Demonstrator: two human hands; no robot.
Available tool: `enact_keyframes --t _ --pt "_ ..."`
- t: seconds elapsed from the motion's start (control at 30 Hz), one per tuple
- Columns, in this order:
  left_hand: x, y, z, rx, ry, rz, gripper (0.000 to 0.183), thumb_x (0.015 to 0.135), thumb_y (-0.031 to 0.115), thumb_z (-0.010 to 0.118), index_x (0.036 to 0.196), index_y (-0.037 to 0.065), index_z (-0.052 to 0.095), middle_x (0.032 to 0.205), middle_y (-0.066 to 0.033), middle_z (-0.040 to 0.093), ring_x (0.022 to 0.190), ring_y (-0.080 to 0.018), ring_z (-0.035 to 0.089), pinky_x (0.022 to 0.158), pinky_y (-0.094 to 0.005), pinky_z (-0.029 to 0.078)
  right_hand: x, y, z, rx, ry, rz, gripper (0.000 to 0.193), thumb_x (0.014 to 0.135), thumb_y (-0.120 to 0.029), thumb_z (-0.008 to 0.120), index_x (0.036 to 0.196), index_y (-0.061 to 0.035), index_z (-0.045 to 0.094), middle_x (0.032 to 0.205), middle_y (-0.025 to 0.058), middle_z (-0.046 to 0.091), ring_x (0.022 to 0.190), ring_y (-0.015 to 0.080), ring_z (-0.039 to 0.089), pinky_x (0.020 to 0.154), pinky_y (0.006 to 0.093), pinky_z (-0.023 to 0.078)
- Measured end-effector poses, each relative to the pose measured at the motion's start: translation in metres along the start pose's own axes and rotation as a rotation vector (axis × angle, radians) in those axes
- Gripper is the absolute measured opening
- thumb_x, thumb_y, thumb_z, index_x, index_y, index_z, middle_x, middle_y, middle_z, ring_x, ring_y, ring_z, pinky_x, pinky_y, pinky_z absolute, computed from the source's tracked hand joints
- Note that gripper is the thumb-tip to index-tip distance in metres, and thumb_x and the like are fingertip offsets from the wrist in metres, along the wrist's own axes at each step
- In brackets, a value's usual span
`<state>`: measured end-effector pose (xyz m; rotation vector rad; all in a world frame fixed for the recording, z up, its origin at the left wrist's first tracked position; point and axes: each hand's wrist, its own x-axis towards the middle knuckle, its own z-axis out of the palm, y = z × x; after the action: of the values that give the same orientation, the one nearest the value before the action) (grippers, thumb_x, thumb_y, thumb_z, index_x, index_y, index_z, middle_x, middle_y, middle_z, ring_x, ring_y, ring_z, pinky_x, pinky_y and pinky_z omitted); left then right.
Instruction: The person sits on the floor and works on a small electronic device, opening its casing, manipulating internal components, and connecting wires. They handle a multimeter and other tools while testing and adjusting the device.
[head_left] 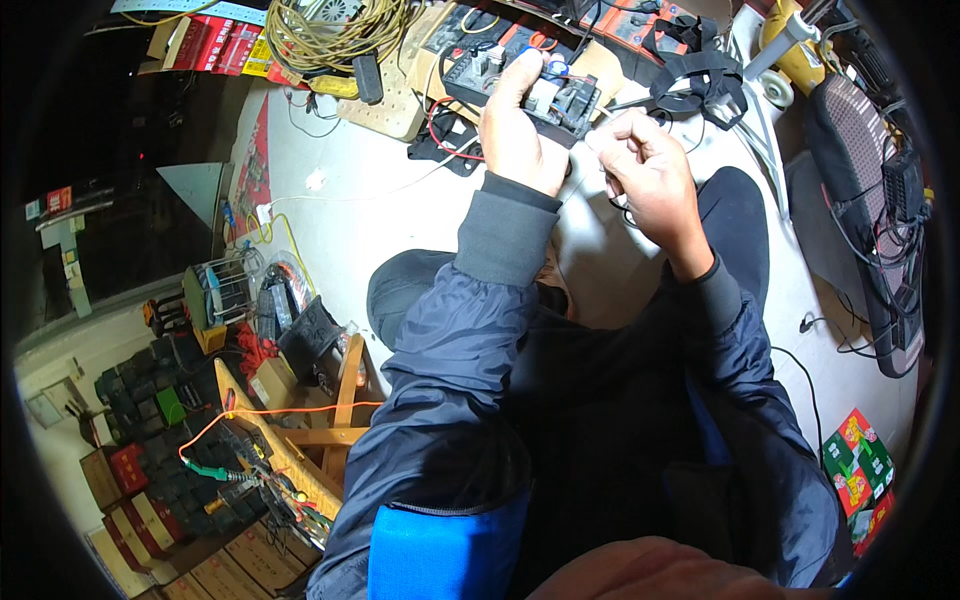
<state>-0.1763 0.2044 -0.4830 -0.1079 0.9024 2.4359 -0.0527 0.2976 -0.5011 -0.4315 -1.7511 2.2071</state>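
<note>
My left hand (522,140) is closed around an opened black electronic unit (578,108), its thumb lying along the top. Bare circuit parts, a blue-topped round component and thin wires show in the housing. A red wire (437,128) loops out on its left side. Just right of the unit, my right hand (655,185) has thumb and forefinger pinched together. What sits in that pinch is too small to make out. A dark thin cable (622,210) hangs below those fingers.
Coiled yellow cable (345,42) lies at the far left, near a perforated board (385,118). Orange-topped batteries (632,28) and black straps (700,88) are at the back. A scooter-like vehicle (850,170) stands right. A wooden stool (345,438) and a green-handled tool (208,470) are lower left.
</note>
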Motion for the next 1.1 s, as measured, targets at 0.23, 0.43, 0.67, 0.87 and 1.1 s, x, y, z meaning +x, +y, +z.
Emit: enact_keyframes --t 0.23,0.43,0.67,0.87,1.1 --pt "0.001 -0.001 -0.004 -0.050 -0.049 -0.028 0.016 0.096 0.012 0.065 0.107 0.000 0.064 0.098 -0.0113 0.069 0.093 -0.0254 0.068 0.090 -0.0414 0.058 0.002 -0.007 -0.007 -0.157 -0.072 -0.039 0.014 0.097 -0.013 0.070 0.091 -0.0029 0.064 0.076 -0.0043 0.058 0.068 0.0032 0.050 0.061 0.0215 0.041" --pt "0.004 0.001 -0.003 -0.076 -0.131 -0.043 0.036 0.099 0.027 0.065 0.113 -0.005 0.060 0.105 -0.0172 0.067 0.103 -0.0296 0.066 0.096 -0.0452 0.055 0.001 -0.002 -0.009 0.090 -0.145 0.113 0.012 0.094 -0.011 0.073 0.094 -0.0019 0.065 0.079 -0.0024 0.060 0.071 0.0043 0.054 0.065 0.0218 0.045" --pt "-0.010 -0.001 0.010 0.010 -0.169 0.013 0.078 0.100 0.071 0.046 0.134 0.001 0.054 0.120 -0.0145 0.065 0.107 -0.0295 0.064 0.098 -0.0472 0.053 -0.001 -0.002 -0.020 -0.010 -0.008 -0.119 0.081 0.082 -0.006 0.080 0.153 -0.0060 0.041 0.129 0.0095 0.055 0.094 0.0088 0.057 0.086 0.0234 0.050" --pt "-0.023 -0.013 0.022 0.048 -0.292 -0.046 0.059 0.108 0.056 0.040 0.132 0.005 0.054 0.122 -0.0099 0.065 0.111 -0.0231 0.064 0.100 -0.0409 0.052 0.003 -0.001 -0.017 -0.088 -0.001 -0.101 0.086 0.089 -0.019 0.074 0.164 -0.0134 0.032 0.148 0.0134 0.047 0.118 0.0174 0.053 0.103 0.0299 0.043" --pt "-0.014 -0.008 0.016 -0.095 -0.361 -0.091 0.046 0.103 0.036 0.054 0.132 0.000 0.058 0.130 -0.0157 0.065 0.124 -0.0296 0.061 0.112 -0.0462 0.045 -0.002 -0.009 -0.039 -0.224 -0.029 -0.232 0.074 0.090 -0.025 0.066 0.157 -0.0013 0.042 0.156 0.0171 0.048 0.146 0.0266 0.043 0.122 0.0378 0.029"
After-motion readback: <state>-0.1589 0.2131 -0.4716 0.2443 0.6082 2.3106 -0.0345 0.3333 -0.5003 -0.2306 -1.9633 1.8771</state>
